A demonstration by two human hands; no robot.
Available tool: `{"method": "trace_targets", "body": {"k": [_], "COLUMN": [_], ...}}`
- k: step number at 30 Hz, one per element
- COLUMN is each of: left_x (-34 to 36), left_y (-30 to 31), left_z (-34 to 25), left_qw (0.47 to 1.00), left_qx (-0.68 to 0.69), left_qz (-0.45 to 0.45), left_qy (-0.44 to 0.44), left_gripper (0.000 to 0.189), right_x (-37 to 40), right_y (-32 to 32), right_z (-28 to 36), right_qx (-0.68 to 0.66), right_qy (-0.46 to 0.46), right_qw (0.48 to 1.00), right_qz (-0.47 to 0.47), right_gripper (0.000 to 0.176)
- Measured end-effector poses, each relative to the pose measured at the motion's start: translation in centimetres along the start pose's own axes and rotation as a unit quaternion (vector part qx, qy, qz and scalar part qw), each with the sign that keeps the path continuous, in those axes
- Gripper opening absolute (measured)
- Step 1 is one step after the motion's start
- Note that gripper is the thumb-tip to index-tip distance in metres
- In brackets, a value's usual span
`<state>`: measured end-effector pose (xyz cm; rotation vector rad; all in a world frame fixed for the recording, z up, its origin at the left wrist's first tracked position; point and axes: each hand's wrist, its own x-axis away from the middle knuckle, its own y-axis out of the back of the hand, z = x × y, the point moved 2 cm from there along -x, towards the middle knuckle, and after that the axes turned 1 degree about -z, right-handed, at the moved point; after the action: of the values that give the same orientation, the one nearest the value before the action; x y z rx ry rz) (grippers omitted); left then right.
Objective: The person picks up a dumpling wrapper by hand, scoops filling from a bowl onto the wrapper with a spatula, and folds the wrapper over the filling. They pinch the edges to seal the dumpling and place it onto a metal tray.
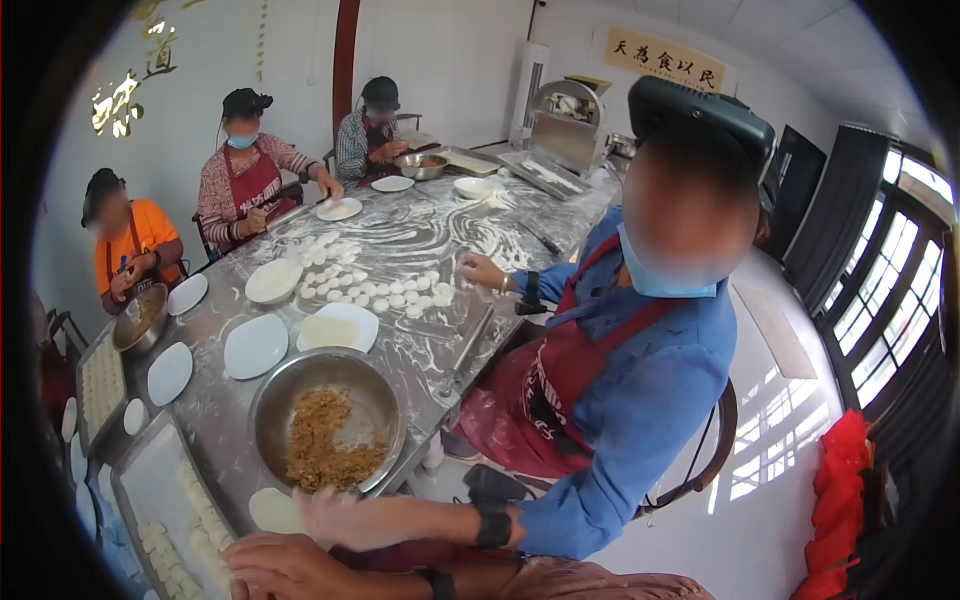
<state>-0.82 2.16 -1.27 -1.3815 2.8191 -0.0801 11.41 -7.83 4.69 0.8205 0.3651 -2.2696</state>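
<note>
My right hand is at the bottom edge, fingers bent and close together, above the near end of a tray with rows of dumplings. What it holds, if anything, is hidden. My left hand is out of view. Just above my right hand, a co-worker's blurred hand reaches across from a blue sleeve. Beside that hand lies a pale round dough wrapper. A large steel bowl of brown minced filling stands just beyond.
The blue-sleeved co-worker sits close on the right. Many small dough pieces lie on the floured steel table. White plates stand around the bowl. Across the table, several people in aprons handle dough.
</note>
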Motion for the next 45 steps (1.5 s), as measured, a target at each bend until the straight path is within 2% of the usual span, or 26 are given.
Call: {"method": "trace_targets", "body": {"k": [1, 3, 5, 7, 9, 10, 12, 15, 17, 18, 20, 24, 26, 33, 35, 38, 41, 45], "left_x": [0.1, 0.5, 0.7, 0.7, 0.4, 0.4, 0.4, 0.4, 0.3, 0.2, 0.2, 0.0, -0.1, -0.4, -0.3, -0.1, -0.1, 0.1], "left_y": [-0.7, -1.5, -1.5, -0.9, 0.2, 0.4, 0.7, -0.3, -0.2, -0.2, -0.6, -0.5, -0.5, -0.3, -0.5, -1.0, -0.9, -1.1], "left_z": [-0.8, -1.9, -1.7, -0.8, 0.3, 0.6, 0.8, 0.1, 0.5, 0.6, 0.6, 1.6, 1.6, 2.4, 2.3, 1.9, 1.9, 1.7], "left_qw": [1.0, 0.987, 0.987, 0.986, 0.999, 1.0, 0.994, 0.986, 0.986, 0.986, 0.985, 0.983, 0.983, 0.982, 0.982, 0.983, 0.983, 0.986], "left_qx": [0.004, 0.143, 0.141, 0.139, 0.028, 0.027, 0.091, 0.148, 0.148, 0.15, 0.152, 0.17, 0.169, 0.179, 0.175, 0.169, 0.166, 0.151], "left_qz": [-0.001, -0.045, -0.056, -0.068, -0.011, -0.01, -0.031, -0.048, -0.045, -0.042, -0.039, -0.023, -0.028, -0.006, -0.013, -0.018, -0.015, -0.01], "left_qy": [-0.003, 0.058, 0.06, 0.063, -0.013, -0.011, 0.043, 0.063, 0.066, 0.068, 0.067, 0.06, 0.065, 0.062, 0.068, 0.071, 0.072, 0.072], "left_gripper": [0.021, 0.024, 0.024, 0.023, 0.022, 0.022, 0.02, 0.016, 0.016, 0.016, 0.016, 0.015, 0.013, 0.009, 0.01, 0.014, 0.017, 0.019], "right_x": [0.1, 0.2, 0.4, 0.3, 0.3, 0.4, 0.5, 0.8, 1.7, 1.4, 0.7, 1.1, 1.7, 1.7, 1.1, 1.2, 2.2, 2.2], "right_y": [0.1, 0.0, 0.1, 0.1, 0.0, 0.0, 0.0, 0.0, -0.3, -0.2, 0.5, 0.6, 0.3, 0.4, 0.9, 1.2, 0.3, 0.4], "right_z": [-0.4, -1.5, -1.8, -1.6, -1.6, -1.6, -1.7, -2.5, -4.3, -3.7, -1.8, -2.4, -3.9, -3.8, -2.6, -2.4, -4.9, -4.7], "right_qx": [0.035, 0.066, 0.013, 0.017, 0.02, 0.014, 0.006, 0.018, -0.017, -0.017, 0.027, 0.026, -0.023, -0.014, 0.051, 0.053, 0.009, 0.021], "right_qy": [0.028, 0.052, -0.022, -0.011, 0.0, -0.008, -0.016, -0.018, -0.074, -0.075, -0.027, -0.031, -0.082, -0.076, 0.003, -0.041, -0.04, -0.044], "right_qw": [0.999, 0.996, 0.999, 1.0, 1.0, 1.0, 1.0, 1.0, 0.994, 0.994, 0.999, 0.999, 0.995, 0.996, 0.999, 0.997, 0.999, 0.999], "right_qz": [-0.016, -0.017, -0.022, -0.014, -0.008, -0.01, -0.013, -0.006, 0.078, 0.079, -0.007, -0.007, 0.047, 0.045, -0.014, 0.023, 0.03, 0.021], "right_gripper": [0.017, 0.017, 0.016, 0.016, 0.016, 0.017, 0.018, 0.019, 0.022, 0.022, 0.018, 0.017, 0.019, 0.019, 0.017, 0.015, 0.019, 0.018]}}
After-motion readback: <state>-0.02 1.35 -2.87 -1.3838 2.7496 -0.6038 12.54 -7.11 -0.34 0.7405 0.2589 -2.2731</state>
